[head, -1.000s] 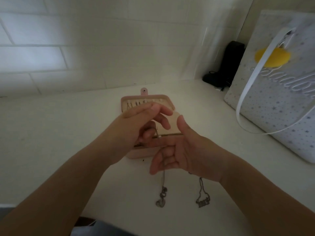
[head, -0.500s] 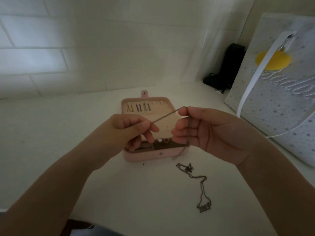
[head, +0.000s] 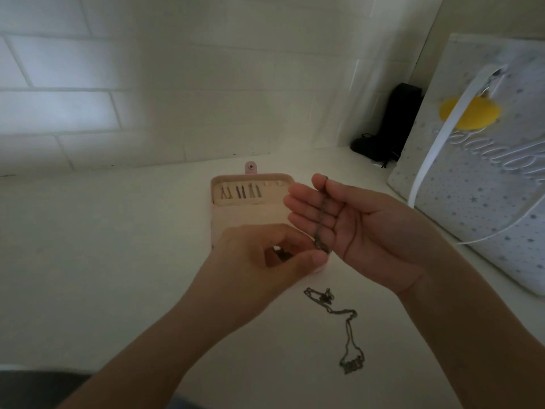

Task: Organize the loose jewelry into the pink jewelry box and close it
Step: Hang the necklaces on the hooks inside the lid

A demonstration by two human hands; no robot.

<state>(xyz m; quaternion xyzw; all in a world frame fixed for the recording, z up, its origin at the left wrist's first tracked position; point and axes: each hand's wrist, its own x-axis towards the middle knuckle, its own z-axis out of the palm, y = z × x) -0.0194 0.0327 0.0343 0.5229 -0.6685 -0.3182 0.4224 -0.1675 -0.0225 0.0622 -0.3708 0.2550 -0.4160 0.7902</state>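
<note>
- Right hand (head: 362,228) is up over the box, palm facing the camera. Thumb and forefinger pinch the top of a thin dark chain (head: 322,219), and the rest of the fingers are spread out fairly straight, with the chain hanging down across them.
- Left hand (head: 265,258) sits just below and left of it, fingers curled in. Thumb and fingertips meet right at the bottom end of that chain, where there's a small clump. Looks like a pinch on it, but it's dark and a bit blurry there.
- So the two hands are close together, one on each end of the same chain.
- Pink jewelry box (head: 250,208) lies open on the white bench (head: 118,261) right behind the hands. The lid is folded back toward the tiled wall, snap tab at the top. A row of small hooks inside the lid has a few thin pieces hanging on it. The bottom half is mostly hidden by the left hand.
- A second necklace (head: 348,335) lies loose on the bench in front of the box, pendant end nearest the camera.
- Starry gift bag (head: 486,187) with a white strap stands off to the right.
</note>
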